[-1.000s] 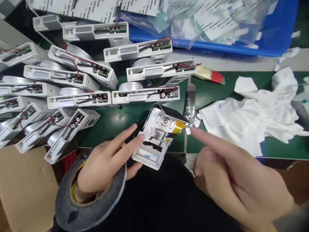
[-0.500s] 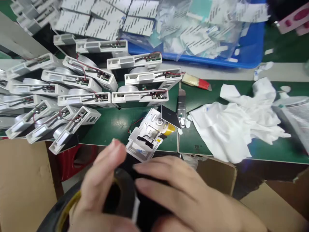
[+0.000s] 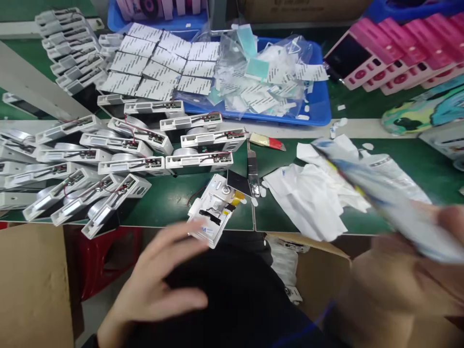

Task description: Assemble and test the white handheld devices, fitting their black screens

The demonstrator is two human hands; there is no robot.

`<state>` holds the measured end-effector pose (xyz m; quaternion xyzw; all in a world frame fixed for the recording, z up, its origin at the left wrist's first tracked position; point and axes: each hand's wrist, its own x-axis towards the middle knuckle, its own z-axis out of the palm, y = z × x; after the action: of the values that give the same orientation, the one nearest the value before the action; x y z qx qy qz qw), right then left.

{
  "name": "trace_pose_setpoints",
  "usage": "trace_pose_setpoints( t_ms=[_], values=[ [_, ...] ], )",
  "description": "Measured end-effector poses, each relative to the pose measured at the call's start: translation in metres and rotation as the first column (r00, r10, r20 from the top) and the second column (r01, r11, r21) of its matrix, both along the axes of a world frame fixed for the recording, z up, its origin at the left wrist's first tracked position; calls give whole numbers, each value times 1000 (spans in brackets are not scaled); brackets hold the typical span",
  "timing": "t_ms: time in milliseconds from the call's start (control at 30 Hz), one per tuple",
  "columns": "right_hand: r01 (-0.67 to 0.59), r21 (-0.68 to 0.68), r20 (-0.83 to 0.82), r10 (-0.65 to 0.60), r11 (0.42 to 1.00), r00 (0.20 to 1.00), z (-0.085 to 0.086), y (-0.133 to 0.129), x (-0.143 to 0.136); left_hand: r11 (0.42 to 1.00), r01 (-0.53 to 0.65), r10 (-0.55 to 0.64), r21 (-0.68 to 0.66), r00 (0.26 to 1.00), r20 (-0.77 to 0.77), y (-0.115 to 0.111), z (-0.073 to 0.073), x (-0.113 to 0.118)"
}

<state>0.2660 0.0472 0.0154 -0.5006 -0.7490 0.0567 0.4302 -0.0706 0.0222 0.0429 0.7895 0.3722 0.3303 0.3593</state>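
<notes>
My left hand (image 3: 163, 275), slightly blurred, has its fingers and thumb spread and nothing in it. Its fingertips reach the lower end of an opened white device housing (image 3: 210, 208) on the green bench; whether they touch it is unclear. Inside this housing are silver metal, black strips and yellow tape, and a small dark panel (image 3: 238, 183) sticks out at its upper right. At the right, my right hand (image 3: 402, 270) is closed around a long, flat, bluish-grey item (image 3: 387, 198), too smeared by motion to name. White cloth-like gloves (image 3: 308, 198) lie under its far end.
Several white housings with wires (image 3: 132, 165) crowd the left. Behind stand printed white cards (image 3: 166, 70) and a blue tray (image 3: 322, 106) of bags and stickers. Pink devices (image 3: 373, 53) line the back right. A brush (image 3: 266, 141) and a dark-handled tool (image 3: 252, 166) lie mid-bench.
My hands have moved apart from close to the camera, where a black ring with a yellow inside was. The left is now by the opened housing; the right holds the flat item farther right.
</notes>
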Motion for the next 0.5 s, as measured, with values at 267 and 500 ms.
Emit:
trace_pose_setpoints(
  t_ms=[267, 500],
  values=[
    [37, -101, 431, 10, 994, 902, -27, 11, 11, 945, -304, 328, 124, 873, -362, 3, -31, 20],
    [-16, -94, 314, 45, 995, 948, 6, 13, -43, 972, -228, 235, 65, 887, -398, 10, -23, 3]
  ],
)
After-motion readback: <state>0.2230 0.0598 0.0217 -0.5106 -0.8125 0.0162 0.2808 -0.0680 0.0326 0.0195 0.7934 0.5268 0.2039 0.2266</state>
